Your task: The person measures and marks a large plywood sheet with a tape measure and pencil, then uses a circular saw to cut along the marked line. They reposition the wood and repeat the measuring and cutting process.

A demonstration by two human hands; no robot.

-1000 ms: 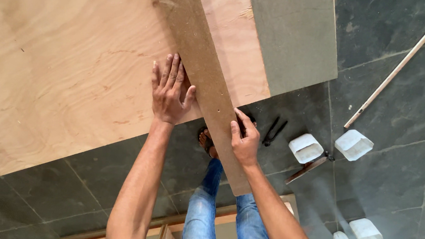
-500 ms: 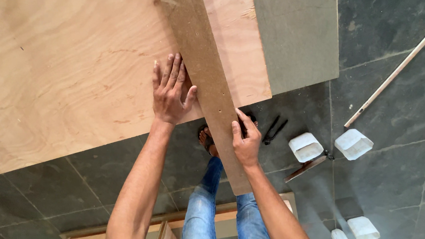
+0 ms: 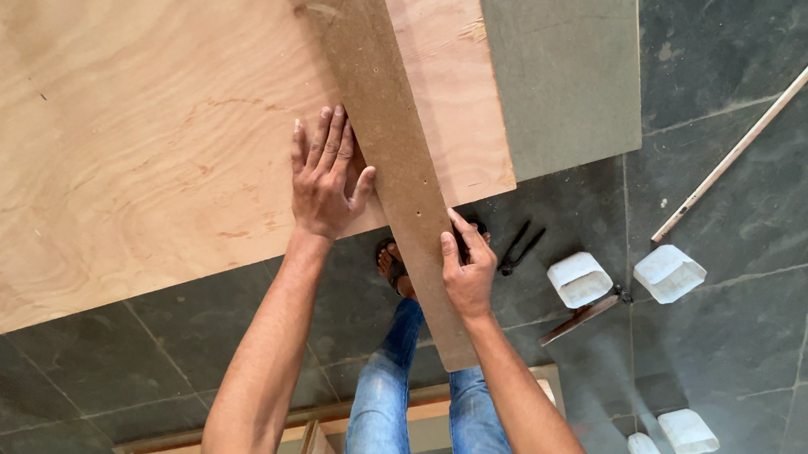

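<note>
Head view: brown strip (image 3: 386, 140) is laid diagonally across the plywood sheet (image 3: 127, 122). Left hand (image 3: 325, 176) is pressed flat, fingers spread, against the strip's left edge. Right hand (image 3: 468, 265) is closed around the strip's overhanging end. Since a second ago, hardly any shift is noted; alignment is held.

1. The plywood sheet (image 3: 137, 114) is pale tan with wavy, darker brown grain lines.
2. The long strip (image 3: 387, 131) lying across it is plain dull brown, speckled with a few small dark holes.
3. The board (image 3: 567, 68) beside it is flat grey-green.
4. The floor (image 3: 763, 243) is dark grey slate tile with lighter mottling and thin pale joints.
5. The jeans (image 3: 392, 397) are faded blue.
6. The small tubs (image 3: 579, 279) are white.
7. The thin rod (image 3: 762, 119) is off-white.
</note>
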